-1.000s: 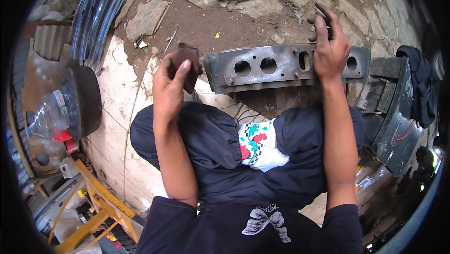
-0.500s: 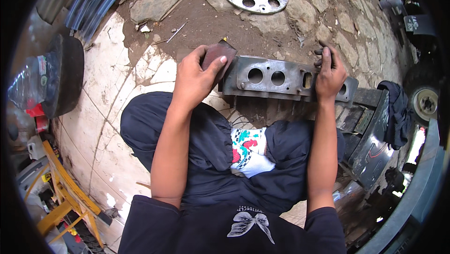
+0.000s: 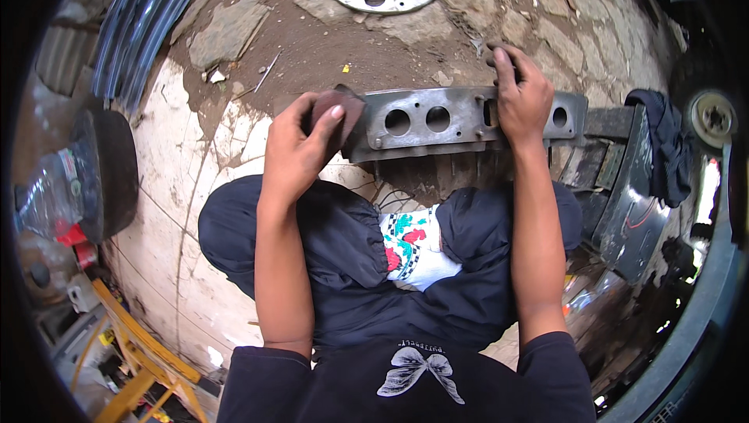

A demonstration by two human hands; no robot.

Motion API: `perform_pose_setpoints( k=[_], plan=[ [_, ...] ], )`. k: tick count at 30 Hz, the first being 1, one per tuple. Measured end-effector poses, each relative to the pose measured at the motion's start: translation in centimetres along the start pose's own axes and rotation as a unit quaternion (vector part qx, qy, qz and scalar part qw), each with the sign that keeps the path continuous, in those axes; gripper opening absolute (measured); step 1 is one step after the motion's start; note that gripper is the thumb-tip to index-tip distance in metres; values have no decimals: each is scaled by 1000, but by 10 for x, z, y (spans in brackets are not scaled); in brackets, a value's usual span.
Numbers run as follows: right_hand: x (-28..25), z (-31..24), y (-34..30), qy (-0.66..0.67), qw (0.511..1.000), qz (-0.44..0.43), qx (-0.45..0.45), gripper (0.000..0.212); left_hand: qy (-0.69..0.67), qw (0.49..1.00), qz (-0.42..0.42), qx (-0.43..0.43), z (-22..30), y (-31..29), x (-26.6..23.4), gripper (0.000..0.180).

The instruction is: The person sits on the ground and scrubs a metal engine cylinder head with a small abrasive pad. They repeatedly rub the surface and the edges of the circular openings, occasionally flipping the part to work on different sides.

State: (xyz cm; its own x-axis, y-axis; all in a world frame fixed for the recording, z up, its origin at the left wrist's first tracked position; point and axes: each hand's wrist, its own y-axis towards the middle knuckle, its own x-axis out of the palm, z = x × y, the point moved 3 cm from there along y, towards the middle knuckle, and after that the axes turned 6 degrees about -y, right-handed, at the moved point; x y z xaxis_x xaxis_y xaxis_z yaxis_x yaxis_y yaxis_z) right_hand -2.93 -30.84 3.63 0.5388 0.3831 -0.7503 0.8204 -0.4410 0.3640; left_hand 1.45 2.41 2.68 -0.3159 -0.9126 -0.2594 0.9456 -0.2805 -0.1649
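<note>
Holed metal part [image 3: 460,117]: extends from beside left hand [image 3: 300,140], which pinches a brown pad [image 3: 352,106], to beyond right hand [image 3: 527,103], loosely curled, seemingly empty; likely heavy, stiff, best gripped at both ends.

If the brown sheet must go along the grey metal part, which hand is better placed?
Probably the left hand: it holds the brown sheet by the left end of the metal part. The right hand shows no sheet.

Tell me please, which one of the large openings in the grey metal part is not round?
The straight-sided slot just left of the right hand; the other three large openings in view are round.
</note>
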Motion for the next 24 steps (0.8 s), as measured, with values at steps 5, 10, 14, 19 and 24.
perform_pose_setpoints(
  k=[5,10,14,19,24],
  plan=[
    [0,-2,0,-1,999,-34,-5,38,71,997,-25,-24,13,-5,5,30],
    [-2,-8,-2,11,998,-61,0,35,32,994,-12,-103,11,-7,-1,30],
    [-2,-6,-2,42,998,-55,-7,32,-14,992,5,-128,14,-5,-4,28],
    [-2,-7,-1,49,998,-42,-18,27,2,994,-34,-106,8,-5,5,31],
    [-2,-6,0,51,997,-51,-24,26,54,994,-7,-98,-2,-1,13,35]
  ],
)
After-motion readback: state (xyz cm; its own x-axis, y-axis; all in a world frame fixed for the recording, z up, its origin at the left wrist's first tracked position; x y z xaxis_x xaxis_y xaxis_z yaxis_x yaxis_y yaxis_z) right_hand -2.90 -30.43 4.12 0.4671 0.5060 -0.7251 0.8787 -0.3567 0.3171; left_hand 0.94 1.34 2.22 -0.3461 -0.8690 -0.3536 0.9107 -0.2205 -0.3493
